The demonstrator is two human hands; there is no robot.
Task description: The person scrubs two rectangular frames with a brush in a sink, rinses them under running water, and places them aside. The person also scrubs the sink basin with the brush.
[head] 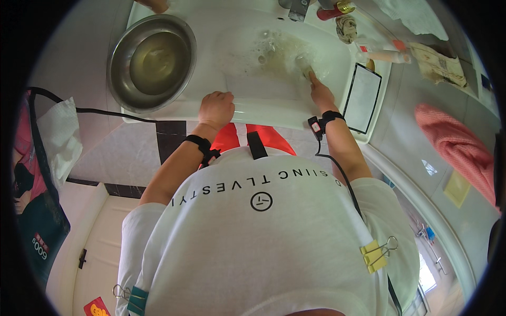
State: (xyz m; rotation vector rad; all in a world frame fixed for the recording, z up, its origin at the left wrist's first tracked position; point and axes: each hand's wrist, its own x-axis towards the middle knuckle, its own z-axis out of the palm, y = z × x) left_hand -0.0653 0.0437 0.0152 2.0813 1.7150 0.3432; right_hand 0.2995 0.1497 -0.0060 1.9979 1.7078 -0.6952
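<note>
My left hand [216, 108] rests on the front rim of a white washbasin [261, 104], its fingers curled in; nothing shows in them. Inside the basin, my right hand [321, 93] reaches down at the right side. Its fingers hold a small, pale, see-through object [303, 64] at the edge of the water; splashing blurs its shape. Cloudy, yellowish water [276, 55] with bubbles swirls beside it. To the left of my left hand, a wide stainless steel bowl [118, 75] sits on the basin's left side with yellowish liquid in it.
A metal faucet [299, 10] stands at the back. Along the right ledge are a red bottle with a gold cap [330, 12], a crumpled cloth [346, 29], a clear tube [387, 56] and a black-edged white tray [363, 98]. A pink towel [454, 142] hangs right.
</note>
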